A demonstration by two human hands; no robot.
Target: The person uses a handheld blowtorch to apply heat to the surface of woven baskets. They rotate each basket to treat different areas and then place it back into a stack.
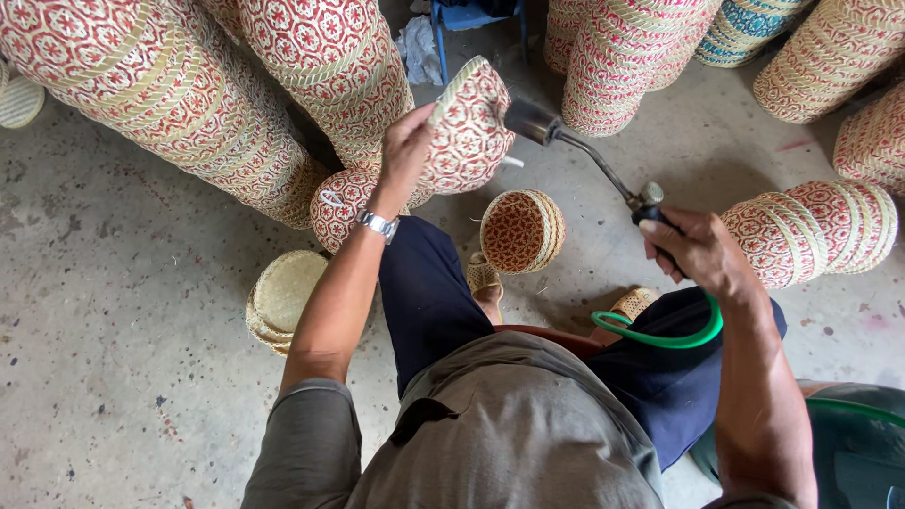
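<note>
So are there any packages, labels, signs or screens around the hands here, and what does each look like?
No packages, signs or screens in view.
Tag: small white loop-shaped piece on the red-and-cream basket below the left hand; possibly a label, too small to tell.
The left hand holds a woven red-and-cream basket; the right hand holds a torch with a green hose.

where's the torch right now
In the head view, the torch is right of centre, gripped by the right hand, its nozzle beside the red patterned basket that the left hand holds up.
</note>
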